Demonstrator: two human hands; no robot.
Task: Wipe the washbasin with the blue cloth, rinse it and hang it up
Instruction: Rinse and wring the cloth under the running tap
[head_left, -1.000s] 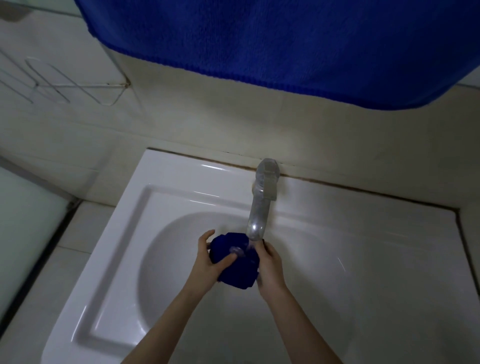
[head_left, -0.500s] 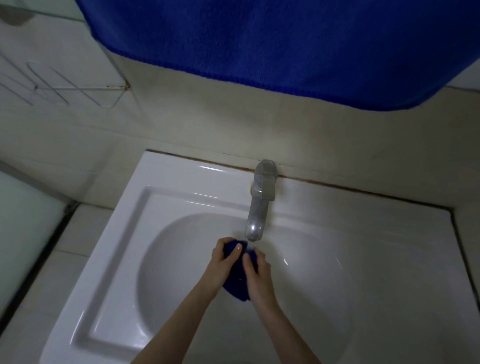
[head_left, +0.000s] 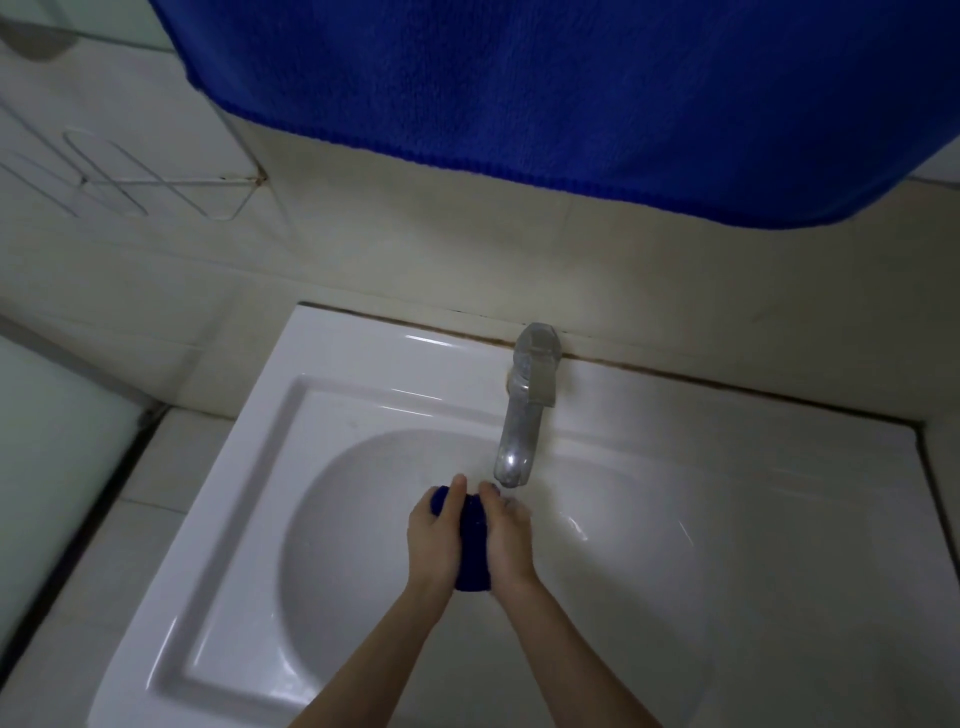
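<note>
A small dark blue cloth is bunched up and squeezed between my two hands over the bowl of the white washbasin. My left hand presses on its left side, my right hand on its right side. Both hands sit just below and in front of the spout of the metal tap. Most of the cloth is hidden between my palms. Whether water runs from the tap is unclear.
A large blue towel hangs across the top of the view above the basin. A white wire rack is fixed to the tiled wall at the left. A tiled counter borders the basin's left side.
My hands have closed together around the cloth and drawn slightly back from the tap spout. The cloth is now squeezed into a narrower bundle between my palms.
</note>
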